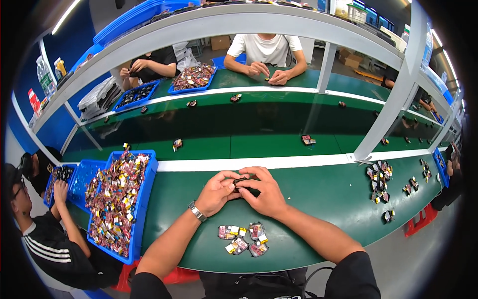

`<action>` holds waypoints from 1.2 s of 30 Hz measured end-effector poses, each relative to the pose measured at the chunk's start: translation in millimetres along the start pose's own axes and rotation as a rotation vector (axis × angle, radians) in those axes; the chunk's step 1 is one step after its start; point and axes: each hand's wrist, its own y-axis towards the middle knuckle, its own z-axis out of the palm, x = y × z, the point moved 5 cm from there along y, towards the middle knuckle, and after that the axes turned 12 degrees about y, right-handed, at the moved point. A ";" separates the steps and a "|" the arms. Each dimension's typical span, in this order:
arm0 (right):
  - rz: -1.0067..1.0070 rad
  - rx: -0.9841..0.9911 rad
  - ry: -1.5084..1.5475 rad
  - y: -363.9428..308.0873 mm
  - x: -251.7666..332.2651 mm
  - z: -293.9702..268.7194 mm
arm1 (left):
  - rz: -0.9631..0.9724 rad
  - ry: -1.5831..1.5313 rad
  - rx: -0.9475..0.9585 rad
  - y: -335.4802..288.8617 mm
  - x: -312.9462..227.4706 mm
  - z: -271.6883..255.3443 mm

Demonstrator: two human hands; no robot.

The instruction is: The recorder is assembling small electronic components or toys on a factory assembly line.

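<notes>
Over the middle of the green worktop point(308, 199), my left hand point(217, 191) and my right hand point(263, 191) meet. Between their fingertips they grip a small black casing point(241, 185), partly covered by the fingers. A wristwatch with a metal band point(197, 211) is on my left wrist. Close to my body, below the hands, lie several small casings point(239, 244) with reddish circuit boards and white and yellow pieces inside.
At left, a blue bin point(149, 174) is heaped with small reddish boards. Dark assemblies point(379, 180) cluster at right. A white rail point(259, 163) edges the green conveyor point(229, 142), which carries scattered parts. A post point(388, 104) rises at right. Co-workers sit opposite and at left.
</notes>
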 end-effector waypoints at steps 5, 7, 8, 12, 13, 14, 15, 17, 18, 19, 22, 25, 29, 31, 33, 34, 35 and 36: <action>0.033 -0.005 0.088 3.8 -9.1 0.1 | 0.005 0.027 -0.014 3.3 -1.3 -0.4; 0.061 -0.001 0.111 2.8 -10.7 2.3 | 0.025 0.021 -0.012 3.3 -4.1 2.7; 0.057 -0.003 0.102 3.7 -11.8 2.6 | 0.022 0.018 -0.017 3.2 -3.2 1.3; 0.079 0.036 0.127 6.1 -10.1 7.2 | 0.055 0.001 -0.030 1.7 -2.0 -3.9; 0.093 0.051 0.124 6.1 -10.6 8.3 | 0.055 0.003 -0.038 1.3 -1.3 -4.8; 0.093 0.056 0.124 7.1 -11.8 8.0 | 0.057 0.001 -0.041 3.1 -2.3 -4.7; 0.083 0.052 0.116 8.1 -12.4 7.9 | 0.062 -0.003 -0.038 4.3 -4.2 -4.1; 0.074 0.054 0.109 6.5 -11.6 8.9 | 0.070 -0.010 -0.039 2.3 -3.3 -2.6; 0.076 0.056 0.109 6.5 -11.1 8.3 | 0.071 -0.006 -0.042 2.6 -3.2 -2.2; 0.077 0.058 0.109 6.9 -10.4 8.3 | 0.073 -0.002 -0.045 2.5 -3.4 -2.2; 0.111 0.070 0.144 6.6 -10.8 11.7 | 0.080 0.037 -0.087 0.4 -2.5 -4.0; 0.103 0.073 0.063 7.7 -4.9 10.0 | 0.076 0.038 -0.086 1.7 -1.1 -4.2; -0.002 -0.021 -0.025 7.2 -0.8 4.2 | 0.020 0.066 -0.113 -0.4 -3.2 3.6; -0.130 -0.098 -0.142 10.8 12.0 -0.8 | 0.057 0.066 -0.109 -2.1 -5.4 3.8; -0.147 -0.075 -0.165 12.4 9.5 0.3 | 0.020 0.040 -0.110 -1.5 -3.6 3.8; -0.161 -0.053 -0.190 13.4 8.5 0.7 | 0.024 0.043 -0.106 -0.7 -4.3 4.5; -0.164 -0.056 -0.193 13.3 8.0 0.4 | 0.029 0.035 -0.109 -0.5 -5.0 5.4; -0.171 -0.068 -0.217 12.0 8.4 1.9 | 0.032 0.028 -0.112 -1.1 -5.6 5.3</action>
